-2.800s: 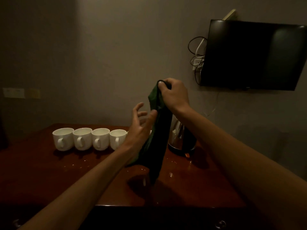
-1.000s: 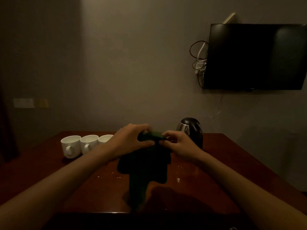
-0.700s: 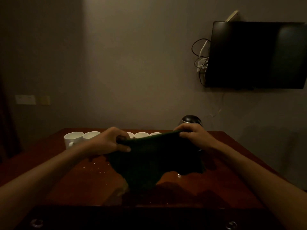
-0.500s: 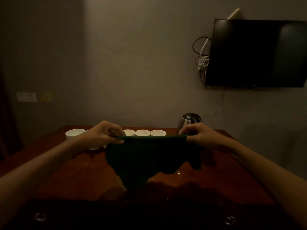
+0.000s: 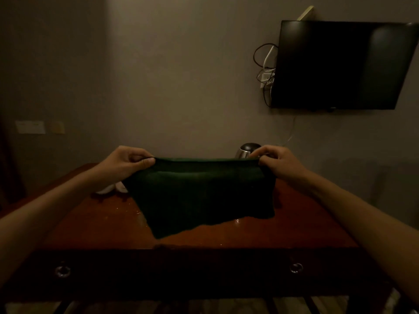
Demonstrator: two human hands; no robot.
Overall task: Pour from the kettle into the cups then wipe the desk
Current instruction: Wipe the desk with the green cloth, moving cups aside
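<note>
Switch plates (image 5: 30, 127) sit on the far wall at the left, pale in the dim room. Below them the reddish-brown wooden desk (image 5: 260, 232) runs across the scene, its glossy top showing small wet spots at the left and near the middle. On the dark near front of the desk, two round metal fittings appear, one (image 5: 62, 271) at the left and one (image 5: 296, 267) at the right.

The left hand (image 5: 127, 160) is raised above the left part of the desk, thumb and fingers pressed together on the top left corner of a dark green cloth (image 5: 201, 193). Just under that forearm, small pieces of the white cups (image 5: 113, 188) show at the far left of the desk; the rest of the row is hidden behind the arm and the cloth.

The cloth is stretched wide between the two hands, its top edge nearly level and taut. It hangs down as a flat sheet, and its ragged lower edge lies close to the desk top; contact cannot be told.

Behind the cloth's right top corner, the steel kettle (image 5: 247, 150) with a dark lid stands at the far side of the desk, only its upper part visible. The right hand (image 5: 278, 162) pinches the cloth's top right corner between thumb and fingertips, in front of the kettle.

On the wall at the upper right hangs a dark television (image 5: 344, 64), with a tangle of cables (image 5: 265, 71) at its left edge.
</note>
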